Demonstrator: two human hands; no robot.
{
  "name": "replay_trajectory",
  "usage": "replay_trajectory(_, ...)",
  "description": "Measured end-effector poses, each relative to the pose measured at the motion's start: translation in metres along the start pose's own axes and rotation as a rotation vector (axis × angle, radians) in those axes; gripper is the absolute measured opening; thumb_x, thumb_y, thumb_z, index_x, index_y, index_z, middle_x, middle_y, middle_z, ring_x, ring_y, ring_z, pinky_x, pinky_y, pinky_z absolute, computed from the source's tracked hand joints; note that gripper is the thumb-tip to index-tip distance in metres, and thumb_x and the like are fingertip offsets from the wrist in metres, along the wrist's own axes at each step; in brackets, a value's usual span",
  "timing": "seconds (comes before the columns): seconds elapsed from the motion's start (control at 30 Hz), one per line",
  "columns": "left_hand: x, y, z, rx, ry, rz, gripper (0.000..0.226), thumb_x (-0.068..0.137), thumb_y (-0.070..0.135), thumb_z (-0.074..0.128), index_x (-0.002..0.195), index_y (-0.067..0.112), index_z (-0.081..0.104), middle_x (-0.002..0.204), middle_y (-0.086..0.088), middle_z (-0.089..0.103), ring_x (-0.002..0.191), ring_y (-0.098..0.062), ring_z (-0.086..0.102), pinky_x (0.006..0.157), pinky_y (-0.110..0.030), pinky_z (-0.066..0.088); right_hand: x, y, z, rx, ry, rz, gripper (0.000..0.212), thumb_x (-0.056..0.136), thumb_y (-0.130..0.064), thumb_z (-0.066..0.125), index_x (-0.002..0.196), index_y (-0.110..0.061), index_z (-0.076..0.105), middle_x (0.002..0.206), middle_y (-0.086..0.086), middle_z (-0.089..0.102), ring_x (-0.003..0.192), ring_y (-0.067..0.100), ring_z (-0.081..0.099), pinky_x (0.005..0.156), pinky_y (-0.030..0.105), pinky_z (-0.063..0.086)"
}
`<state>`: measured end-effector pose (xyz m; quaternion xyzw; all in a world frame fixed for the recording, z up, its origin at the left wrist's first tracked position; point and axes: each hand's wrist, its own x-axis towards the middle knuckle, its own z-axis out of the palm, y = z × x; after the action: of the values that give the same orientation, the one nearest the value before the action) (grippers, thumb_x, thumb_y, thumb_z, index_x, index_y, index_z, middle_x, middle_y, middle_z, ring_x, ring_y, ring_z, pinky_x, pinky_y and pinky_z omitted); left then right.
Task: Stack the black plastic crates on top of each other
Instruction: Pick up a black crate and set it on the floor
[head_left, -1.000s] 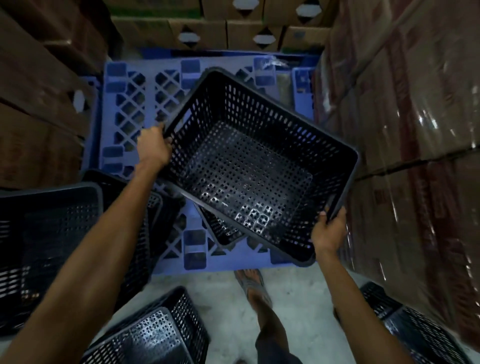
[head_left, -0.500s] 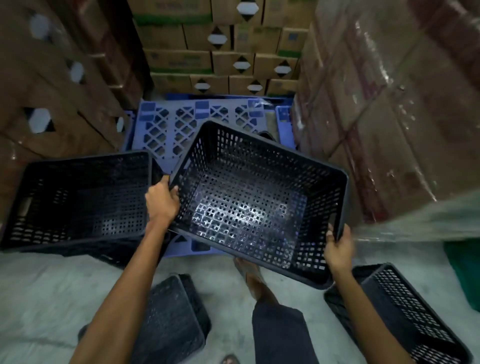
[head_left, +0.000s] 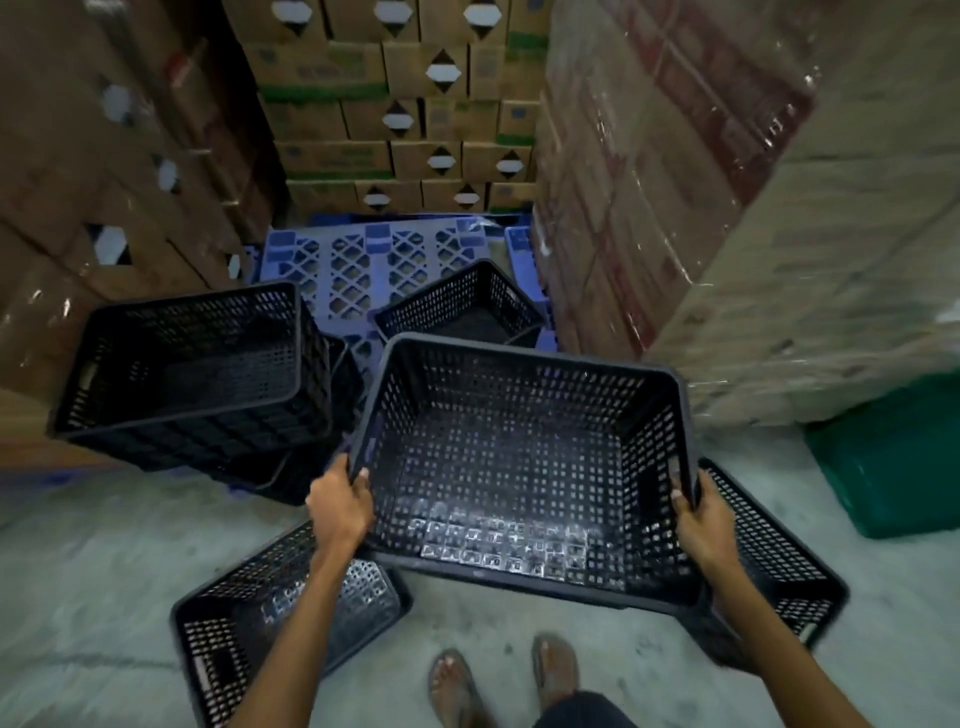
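I hold a black perforated plastic crate (head_left: 519, 457) in the air in front of me, mouth up. My left hand (head_left: 340, 506) grips its left rim and my right hand (head_left: 701, 525) grips its right rim. Below it on the floor lie a crate at the lower left (head_left: 249, 623) and a crate at the right (head_left: 769, 551), partly hidden by the held one. A stack of crates (head_left: 192, 374) leans at the left, and a smaller-looking crate (head_left: 462, 306) sits on the blue pallet (head_left: 343, 270) behind.
Stacked cardboard boxes (head_left: 395, 104) wall in the back and left; shrink-wrapped boxes (head_left: 701, 182) rise at the right. A green plastic object (head_left: 893, 462) lies on the concrete floor at the right. My sandalled feet (head_left: 498, 680) stand at the bottom.
I have stepped back and pulled the held crate off the pallet area toward me, levelling it over the floor. The crate on the pallet has come into view behind it.
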<state>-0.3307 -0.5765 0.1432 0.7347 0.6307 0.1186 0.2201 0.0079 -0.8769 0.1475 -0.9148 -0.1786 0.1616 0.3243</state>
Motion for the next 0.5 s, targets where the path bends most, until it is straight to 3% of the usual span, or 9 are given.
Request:
replay_trajectory(0.23, -0.067, -0.006, 0.045, 0.028, -0.134, -0.119, 0.023, 0.089, 0.019, 0.061, 0.104, 0.001, 0.064, 0.091, -0.032, 0.069, 0.092, -0.051, 0.064, 0.078, -0.051, 0.051, 0.000, 0.061, -0.017, -0.064, -0.092, 0.026, 0.029, 0.095, -0.006, 0.057, 0.124, -0.004, 0.056, 0.107, 0.019, 0.068, 0.094, 0.037, 0.064, 0.074, 0.036, 0.044)
replay_trajectory(0.4, -0.120, -0.018, 0.079, 0.031, -0.186, -0.146, 0.022, 0.089, 0.016, 0.063, 0.104, 0.000, 0.066, 0.092, -0.029, 0.071, 0.091, -0.047, 0.066, 0.076, -0.048, 0.053, 0.005, 0.116, -0.015, -0.139, -0.226, 0.092, 0.029, 0.095, -0.009, 0.057, 0.125, -0.008, 0.054, 0.099, 0.020, 0.067, 0.091, 0.040, 0.062, 0.077, 0.043, 0.049)
replay_trajectory(0.5, -0.146, -0.033, 0.103, 0.041, -0.242, -0.190, 0.022, 0.089, 0.016, 0.063, 0.104, 0.001, 0.066, 0.094, -0.027, 0.071, 0.092, -0.045, 0.067, 0.077, -0.048, 0.053, 0.006, 0.150, -0.005, -0.174, -0.296, 0.094, 0.027, 0.096, -0.010, 0.056, 0.123, -0.008, 0.053, 0.090, 0.014, 0.063, 0.086, 0.036, 0.061, 0.069, 0.036, 0.042)
